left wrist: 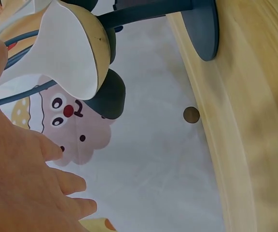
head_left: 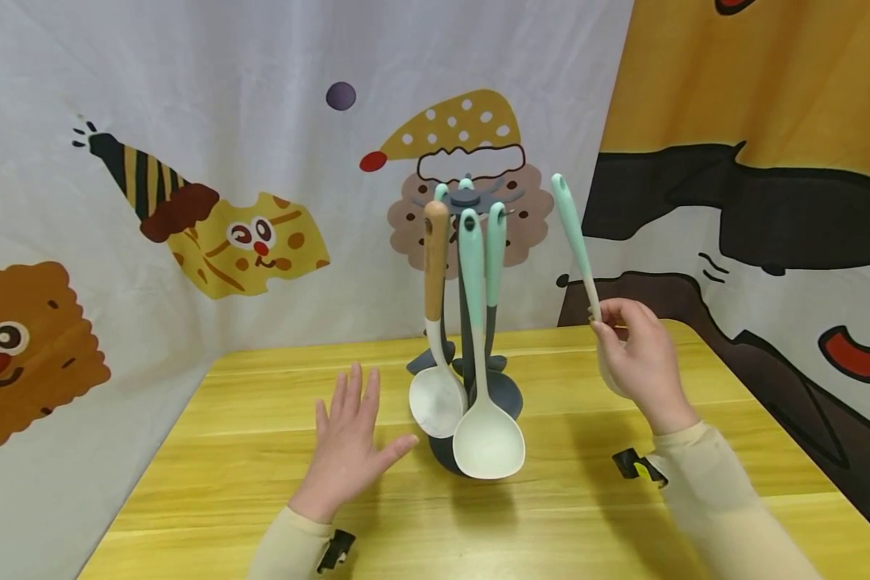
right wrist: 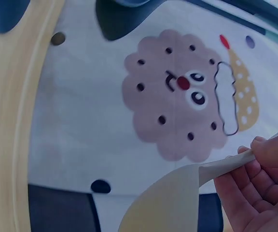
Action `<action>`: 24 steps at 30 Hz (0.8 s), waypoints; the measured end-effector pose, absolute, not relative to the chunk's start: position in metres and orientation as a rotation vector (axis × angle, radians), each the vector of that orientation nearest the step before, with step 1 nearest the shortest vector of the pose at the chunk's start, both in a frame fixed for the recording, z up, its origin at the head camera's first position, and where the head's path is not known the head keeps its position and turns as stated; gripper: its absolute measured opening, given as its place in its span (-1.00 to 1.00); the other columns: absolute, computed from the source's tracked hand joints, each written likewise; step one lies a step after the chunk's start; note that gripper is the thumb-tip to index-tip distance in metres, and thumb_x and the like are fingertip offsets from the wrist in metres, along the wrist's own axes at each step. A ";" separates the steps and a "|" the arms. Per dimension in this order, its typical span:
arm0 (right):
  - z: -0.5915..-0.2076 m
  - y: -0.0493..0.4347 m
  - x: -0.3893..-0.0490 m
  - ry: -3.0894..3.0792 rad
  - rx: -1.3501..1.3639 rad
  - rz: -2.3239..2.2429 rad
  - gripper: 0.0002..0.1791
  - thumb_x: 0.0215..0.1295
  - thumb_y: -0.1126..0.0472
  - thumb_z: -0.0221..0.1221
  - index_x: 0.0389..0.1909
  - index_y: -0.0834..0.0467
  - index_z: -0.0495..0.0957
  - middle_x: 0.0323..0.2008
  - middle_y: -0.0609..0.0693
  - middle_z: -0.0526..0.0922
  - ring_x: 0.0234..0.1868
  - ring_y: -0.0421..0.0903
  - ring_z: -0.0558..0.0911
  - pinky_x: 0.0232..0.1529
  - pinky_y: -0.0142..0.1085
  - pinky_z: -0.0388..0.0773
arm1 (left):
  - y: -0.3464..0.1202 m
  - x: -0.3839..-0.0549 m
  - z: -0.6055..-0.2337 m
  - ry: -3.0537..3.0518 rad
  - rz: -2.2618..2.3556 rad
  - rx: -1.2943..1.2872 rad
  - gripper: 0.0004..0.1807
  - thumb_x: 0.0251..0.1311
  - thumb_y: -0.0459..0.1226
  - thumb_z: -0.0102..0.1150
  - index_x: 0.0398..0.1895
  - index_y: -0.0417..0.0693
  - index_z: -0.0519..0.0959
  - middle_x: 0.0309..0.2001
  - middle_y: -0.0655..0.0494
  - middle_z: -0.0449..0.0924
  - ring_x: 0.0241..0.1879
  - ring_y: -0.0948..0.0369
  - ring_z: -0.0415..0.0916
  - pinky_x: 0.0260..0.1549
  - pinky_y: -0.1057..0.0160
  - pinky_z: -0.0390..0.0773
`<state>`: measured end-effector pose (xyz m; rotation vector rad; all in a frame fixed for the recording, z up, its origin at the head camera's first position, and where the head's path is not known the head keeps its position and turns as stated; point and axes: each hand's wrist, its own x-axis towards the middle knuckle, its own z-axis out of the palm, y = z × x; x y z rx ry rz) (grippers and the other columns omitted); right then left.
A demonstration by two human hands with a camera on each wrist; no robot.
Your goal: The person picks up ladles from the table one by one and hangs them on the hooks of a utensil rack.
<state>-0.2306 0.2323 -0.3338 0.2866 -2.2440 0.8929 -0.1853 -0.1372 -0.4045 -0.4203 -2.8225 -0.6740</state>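
Observation:
My right hand pinches the white neck of a ladle with a mint-green handle, held upright above the table's right side. Its white bowl hangs below the fingers in the right wrist view and is mostly hidden by the hand in the head view. Left of it stands a dark grey utensil rack. On its front hang a white ladle with a mint handle and a white-bowled utensil with a wooden handle. My left hand, fingers spread, is beside the rack and holds nothing.
Dark grey utensils with mint handles hang at the rack's back, partly covered. The rack's round base stands on a wood-grain table. A cartoon-printed curtain hangs behind the table and along its sides.

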 end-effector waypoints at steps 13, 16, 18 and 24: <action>-0.331 0.211 -0.227 -2.165 0.405 0.943 -0.85 0.21 0.56 0.25 -0.23 0.37 0.55 -0.26 0.17 0.59 -0.22 -0.07 0.53 -0.12 -0.72 0.33 | -0.130 -0.186 -0.405 -2.812 -0.669 -0.451 0.17 0.17 0.27 0.18 0.60 -0.10 -0.20 0.56 -0.13 -0.48 0.52 -0.09 -0.55 0.30 -0.37 -0.45; -0.332 0.208 -0.227 -2.166 0.424 0.958 -0.84 0.19 0.58 0.25 -0.23 0.37 0.55 -0.26 0.17 0.58 -0.22 -0.08 0.53 -0.12 -0.73 0.35 | -0.129 -0.186 -0.406 -2.803 -0.666 -0.461 0.17 0.17 0.26 0.19 0.60 -0.10 -0.19 0.56 -0.14 -0.46 0.52 -0.10 -0.53 0.30 -0.38 -0.43; -0.332 0.205 -0.227 -2.174 0.428 0.968 -0.84 0.19 0.58 0.25 -0.23 0.37 0.55 -0.26 0.17 0.58 -0.22 -0.08 0.52 -0.12 -0.72 0.35 | -0.128 -0.187 -0.407 -2.796 -0.666 -0.465 0.17 0.16 0.26 0.19 0.60 -0.10 -0.18 0.56 -0.15 -0.45 0.52 -0.11 -0.52 0.30 -0.40 -0.42; -0.335 0.199 -0.229 -2.201 0.409 0.999 -0.85 0.23 0.55 0.24 -0.21 0.35 0.55 -0.26 0.14 0.57 -0.22 -0.10 0.51 -0.12 -0.67 0.39 | -0.127 -0.187 -0.410 -2.797 -0.680 -0.463 0.17 0.16 0.28 0.17 0.60 -0.10 -0.19 0.56 -0.14 -0.45 0.52 -0.10 -0.52 0.30 -0.39 -0.44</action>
